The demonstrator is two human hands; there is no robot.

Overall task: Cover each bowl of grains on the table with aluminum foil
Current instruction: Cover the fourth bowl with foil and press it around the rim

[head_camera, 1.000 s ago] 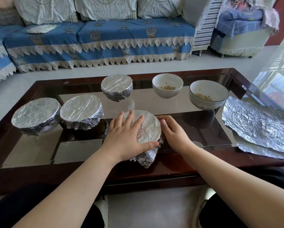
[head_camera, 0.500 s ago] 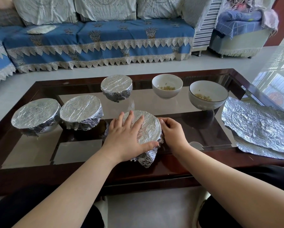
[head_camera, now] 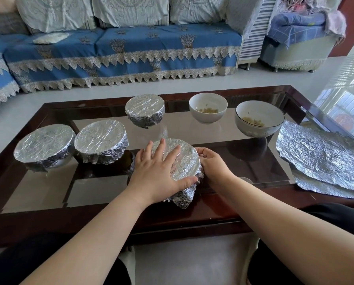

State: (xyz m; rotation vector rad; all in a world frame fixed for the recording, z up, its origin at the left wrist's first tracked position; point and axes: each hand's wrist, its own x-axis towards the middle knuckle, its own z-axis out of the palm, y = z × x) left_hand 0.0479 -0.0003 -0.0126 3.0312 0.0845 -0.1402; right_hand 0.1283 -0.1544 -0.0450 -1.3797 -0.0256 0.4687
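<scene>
Fingers of my left hand lie straight and spread flat on the foil lid of the nearest foil-covered bowl, with the thumb pressing the foil at its near rim. My right hand curls round the bowl's right side, its fingers pinching the foil down against the wall. A loose crumpled flap of foil hangs below the near rim, by my left thumb. This bowl stands near the front edge of the glass-topped table.

To the left sit two more foil-covered bowls, one at the far left and one beside it, close together. A smaller covered bowl stands farther back. To its right are two uncovered bowls with grains inside: a white bowl and a dark-rimmed bowl. Crinkled foil sheets lie stacked at the table's right end. Beyond the table stands a blue-covered sofa.
</scene>
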